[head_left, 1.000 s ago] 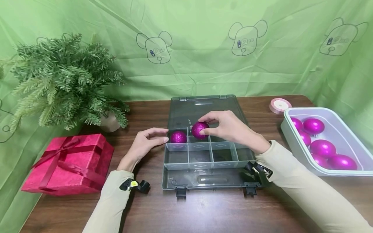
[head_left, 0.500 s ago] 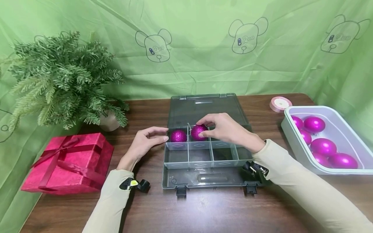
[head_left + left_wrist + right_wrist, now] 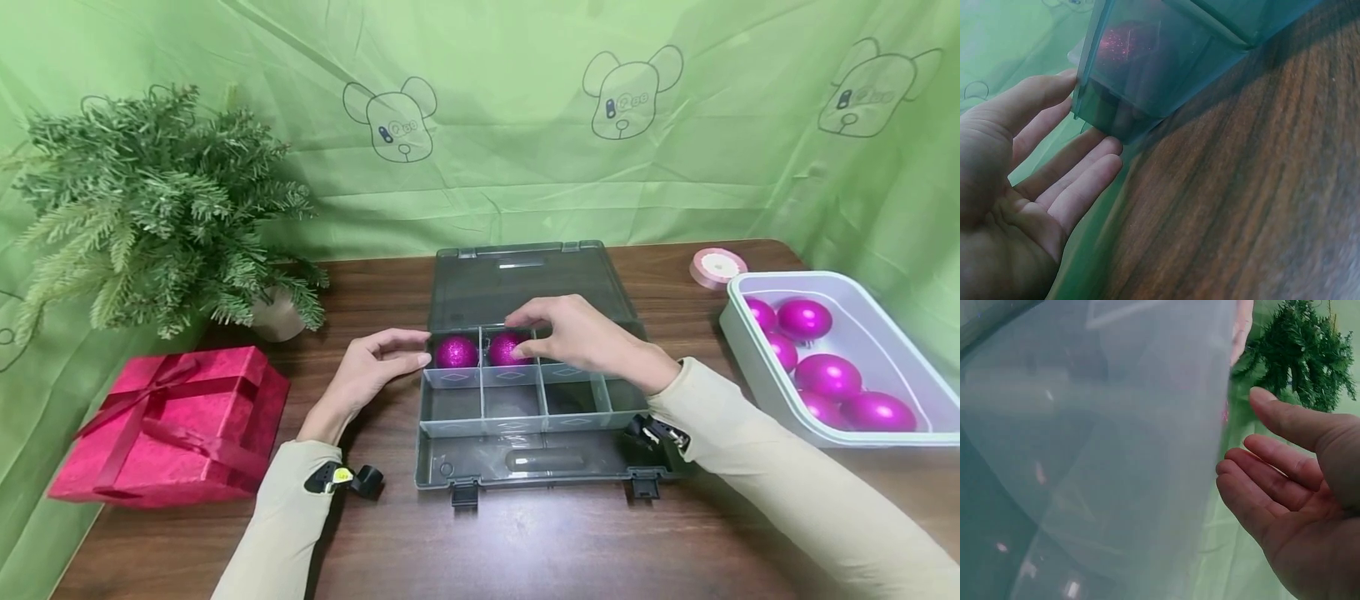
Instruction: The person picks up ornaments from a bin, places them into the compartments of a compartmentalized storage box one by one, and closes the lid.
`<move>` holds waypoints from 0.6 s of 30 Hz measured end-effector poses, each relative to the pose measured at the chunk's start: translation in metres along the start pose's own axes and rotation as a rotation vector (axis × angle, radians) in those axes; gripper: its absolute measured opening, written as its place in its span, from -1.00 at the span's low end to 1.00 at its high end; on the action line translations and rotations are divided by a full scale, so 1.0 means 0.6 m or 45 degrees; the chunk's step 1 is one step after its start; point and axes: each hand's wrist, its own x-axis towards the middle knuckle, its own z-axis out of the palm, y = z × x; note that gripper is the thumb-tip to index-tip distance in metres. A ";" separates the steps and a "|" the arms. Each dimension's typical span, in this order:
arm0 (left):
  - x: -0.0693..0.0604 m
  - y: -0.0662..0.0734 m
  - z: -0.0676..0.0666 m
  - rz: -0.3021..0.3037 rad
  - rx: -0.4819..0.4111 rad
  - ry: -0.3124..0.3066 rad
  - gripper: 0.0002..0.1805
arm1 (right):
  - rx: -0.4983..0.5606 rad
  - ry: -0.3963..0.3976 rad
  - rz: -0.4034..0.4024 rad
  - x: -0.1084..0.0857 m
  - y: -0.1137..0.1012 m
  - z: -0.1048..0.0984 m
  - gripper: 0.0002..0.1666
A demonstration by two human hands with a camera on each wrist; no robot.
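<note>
Two glittery magenta Christmas balls sit in neighbouring back compartments of a clear grey divided organizer box (image 3: 461,460). The left ball (image 3: 456,352) fills the corner compartment; the second ball (image 3: 501,349) lies right beside it, its right side partly covered by my right thumb. My right hand (image 3: 588,333) hovers over that compartment, thumb and fingers apart; in the right wrist view nothing shows between these fingers (image 3: 1254,481). With fairly straight fingers and thumb, my left hand (image 3: 367,375) touches the box's left back corner. In the left wrist view its thumb rests against the box wall (image 3: 1147,81).
The box's lid (image 3: 525,287) lies folded back. A white tub (image 3: 765,383) with several shiny magenta balls stands at right, a pink ribbon spool (image 3: 717,267) behind it. At left are a red gift box (image 3: 180,425) and a small artificial pine tree (image 3: 172,208).
My right hand has lowered the second glitter ball into the compartment beside the first, and its fingers have loosened from it. The left hand stays at the box's corner.
</note>
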 end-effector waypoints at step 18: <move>0.000 0.002 0.001 0.003 -0.018 -0.006 -0.56 | -0.191 0.209 0.117 -0.101 0.003 -0.145 -0.49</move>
